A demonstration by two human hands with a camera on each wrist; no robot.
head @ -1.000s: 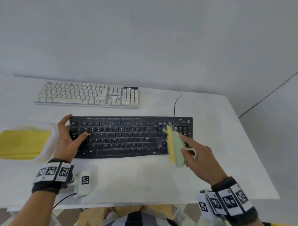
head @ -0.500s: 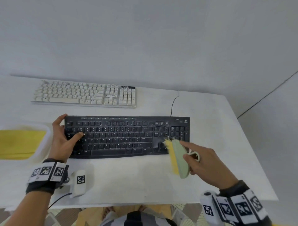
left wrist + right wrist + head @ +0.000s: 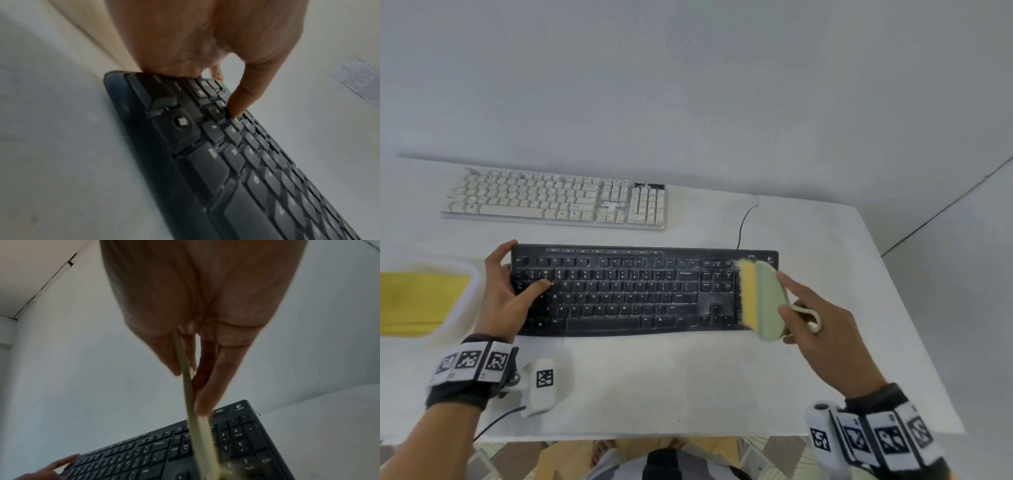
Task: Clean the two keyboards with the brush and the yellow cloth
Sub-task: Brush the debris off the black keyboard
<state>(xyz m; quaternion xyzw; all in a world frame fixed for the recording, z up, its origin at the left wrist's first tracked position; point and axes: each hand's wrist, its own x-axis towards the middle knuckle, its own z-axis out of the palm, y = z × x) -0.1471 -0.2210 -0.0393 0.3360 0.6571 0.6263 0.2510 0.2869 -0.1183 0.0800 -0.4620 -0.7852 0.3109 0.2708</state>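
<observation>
The black keyboard (image 3: 643,291) lies in front of me, and the white keyboard (image 3: 558,198) sits behind it. My left hand (image 3: 517,274) grips the black keyboard's left end, thumb (image 3: 236,112) pressed on the keys (image 3: 236,162). My right hand (image 3: 791,298) holds the brush (image 3: 760,301), with its green back and yellow bristles, pinched between thumb and fingers (image 3: 216,369). The bristles rest on the number pad (image 3: 236,443) at the right end. The yellow cloth (image 3: 414,301) lies folded in a white tray (image 3: 472,291) at the left.
The black keyboard's cable (image 3: 746,219) runs back towards the wall. The white table (image 3: 825,274) ends close on the right and at the front (image 3: 654,435). My knees show below the front edge.
The brush swept towards me to the black keyboard's front edge, then went back up over the number pad. My left hand kept its hold on the left end.
</observation>
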